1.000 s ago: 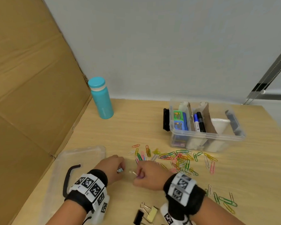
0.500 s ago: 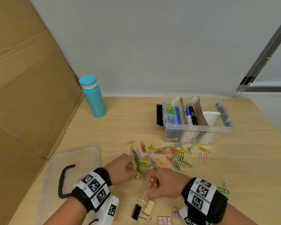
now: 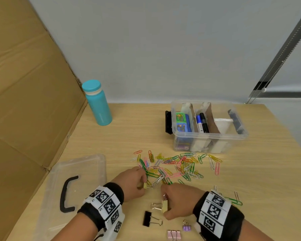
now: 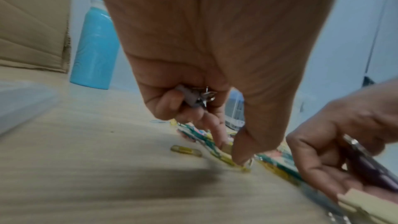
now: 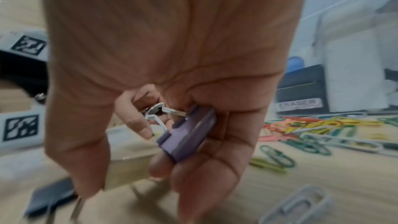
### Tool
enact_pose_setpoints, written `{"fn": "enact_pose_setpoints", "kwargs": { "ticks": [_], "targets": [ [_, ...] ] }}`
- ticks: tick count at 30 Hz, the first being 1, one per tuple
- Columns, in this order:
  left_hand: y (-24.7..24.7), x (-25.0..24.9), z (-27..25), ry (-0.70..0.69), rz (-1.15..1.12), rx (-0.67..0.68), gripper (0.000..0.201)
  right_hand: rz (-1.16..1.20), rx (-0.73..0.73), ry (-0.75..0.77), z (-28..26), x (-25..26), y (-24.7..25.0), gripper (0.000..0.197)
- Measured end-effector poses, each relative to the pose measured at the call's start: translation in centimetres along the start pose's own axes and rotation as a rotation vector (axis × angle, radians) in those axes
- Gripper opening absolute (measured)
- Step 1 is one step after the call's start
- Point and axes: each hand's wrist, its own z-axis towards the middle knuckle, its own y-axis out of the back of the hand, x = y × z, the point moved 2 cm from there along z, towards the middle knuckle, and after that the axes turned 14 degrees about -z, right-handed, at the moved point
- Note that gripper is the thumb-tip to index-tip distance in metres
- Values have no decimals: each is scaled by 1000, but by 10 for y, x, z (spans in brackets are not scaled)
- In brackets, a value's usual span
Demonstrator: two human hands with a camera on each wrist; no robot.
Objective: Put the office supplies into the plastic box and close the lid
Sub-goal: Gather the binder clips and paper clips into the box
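Observation:
The clear plastic box (image 3: 215, 136) stands open at the back right, holding markers and small packs. Coloured paper clips (image 3: 174, 164) lie scattered in front of it. My left hand (image 3: 143, 183) pinches a small yellow binder clip (image 3: 146, 186) at the pile's near edge. In the left wrist view its curled fingers also hold a small grey binder clip (image 4: 192, 98). My right hand (image 3: 165, 208) grips a larger yellow binder clip (image 3: 164, 205) on the table. A purple binder clip (image 5: 187, 134) is tucked in its palm.
The clear lid (image 3: 89, 164) with a black handle lies at the front left. Black (image 3: 147, 220), pink (image 3: 174, 235) and small purple (image 3: 186, 227) binder clips lie near the front edge. A teal bottle (image 3: 97, 103) stands at the back left beside a cardboard wall (image 3: 24, 101).
My right hand has moved down toward me and taken hold of the larger yellow binder clip. My left hand has shifted slightly and pinched the small yellow clip.

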Motion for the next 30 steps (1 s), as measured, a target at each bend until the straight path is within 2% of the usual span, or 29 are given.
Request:
{"fn": "enact_pose_setpoints", "kwargs": {
  "ticks": [5,8,11,13,15,20,24,27,30],
  "targets": [
    [18,-9,-1,-19,-190,-51,17,216,-100,-31,-32,-26,34,37],
    [29,-17,6,-45,-273,-125,18,388,-281,-91,-61,-50,76,26],
    [37,-26,13,-80,-296,-170,19,458,-586,-290,-81,-93,124,26],
    [39,-31,17,-84,-293,-186,19,400,-716,-473,-83,-122,151,29],
    [40,-34,20,-83,-308,-189,19,401,-737,-595,-77,-146,172,26],
    [34,-40,23,-60,-331,-172,18,500,-580,-747,-44,-191,195,23],
    [30,-42,19,-57,-322,-196,19,259,-507,-758,-35,-200,201,36],
    [28,-45,16,-78,-325,-206,19,216,-600,-714,-38,-201,186,43],
    [30,-56,18,-111,-346,-219,19,199,-823,-631,-52,-197,151,44]
  ]
}}
